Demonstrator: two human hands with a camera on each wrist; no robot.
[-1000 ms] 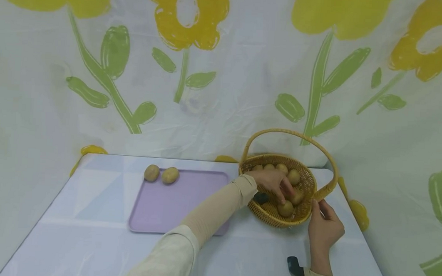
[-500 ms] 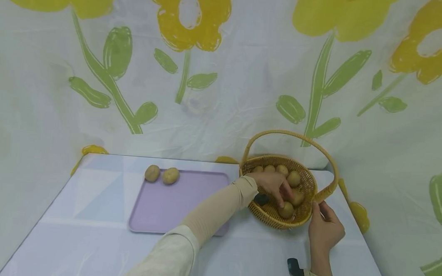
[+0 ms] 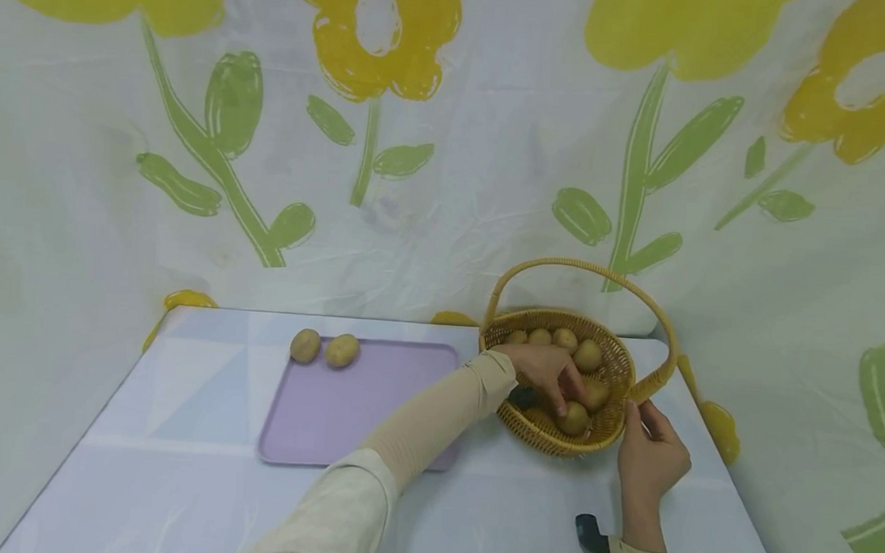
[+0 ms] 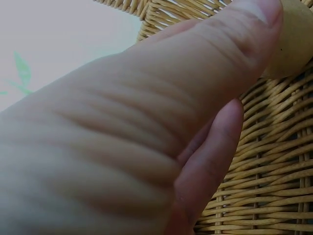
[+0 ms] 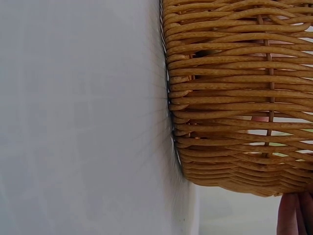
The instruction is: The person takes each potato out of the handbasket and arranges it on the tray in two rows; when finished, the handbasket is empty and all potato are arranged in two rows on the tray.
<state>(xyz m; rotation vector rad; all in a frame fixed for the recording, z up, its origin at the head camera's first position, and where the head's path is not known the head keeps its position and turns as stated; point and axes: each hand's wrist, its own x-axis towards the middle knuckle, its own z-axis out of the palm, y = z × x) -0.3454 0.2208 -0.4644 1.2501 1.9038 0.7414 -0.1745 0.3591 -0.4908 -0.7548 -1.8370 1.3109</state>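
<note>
In the head view, a wicker basket point(image 3: 546, 441) with a tall arched handle holds several potatoes. My left hand point(image 3: 550, 372) reaches down into it from the left, palm downward. Its thumb tip is at a front potato point(image 3: 573, 419), and its fingers lie beside another potato point(image 3: 596, 395). The left wrist view shows the thumb overlapping a potato point(image 4: 293, 41), with another finger apart below. My right hand point(image 3: 651, 454) pinches the basket's right rim at the handle's foot. In the right wrist view, its fingers point(image 5: 287, 215) meet the edge of the weave point(image 5: 234, 107).
Left of the basket lies a purple tray point(image 3: 345, 422) on the pale table point(image 3: 176, 496). Two potatoes point(image 3: 323, 350) rest at its back left corner. A dark wrist camera point(image 3: 592, 536) shows at the right sleeve. Behind stands a flower-patterned cloth point(image 3: 477, 186).
The left thumb and fingers shift very slightly over the potatoes inside the basket. The right hand and the basket stay in place.
</note>
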